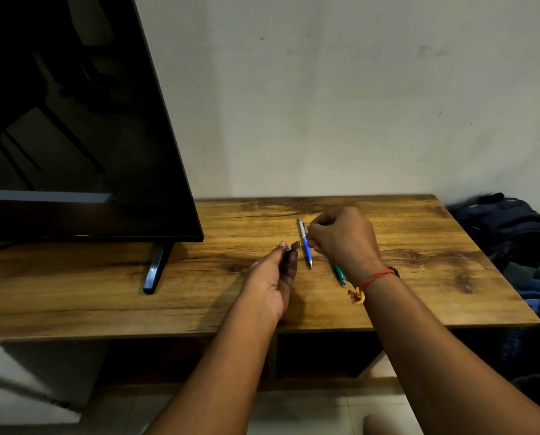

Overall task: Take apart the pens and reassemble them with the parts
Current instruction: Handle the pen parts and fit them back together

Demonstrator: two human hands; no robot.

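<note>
The left hand [272, 279] comes from the lower centre of the frame w/ its palm side turned to the right. Its fingers [289, 262] are narrow: thumb and index pinch a dark pen barrel [293, 246], whose grey end points to the upper right. The right hand [345, 240] sits just right of centre, back of the hand up and wrist bent. A red thread bracelet [376, 277] w/ a small yellow-red charm hangs on the wrist. Its fingers [312, 237] are curled tight and pinch what looks like a thin refill [302, 239], which runs down-left into the barrel's end. This piece is very small, so I cannot be fully sure.

Btw. the two hands a blue and silver pen [305, 246] lies on the wooden table [419, 277], its tip toward the bottom of the frame, just beside the right fingertips. A green pen [339, 274] lies below it, partly hidden under the right wrist.

A black TV screen [74, 120] fills the upper left and a dark bag [501, 218] lies at the right edge.
</note>
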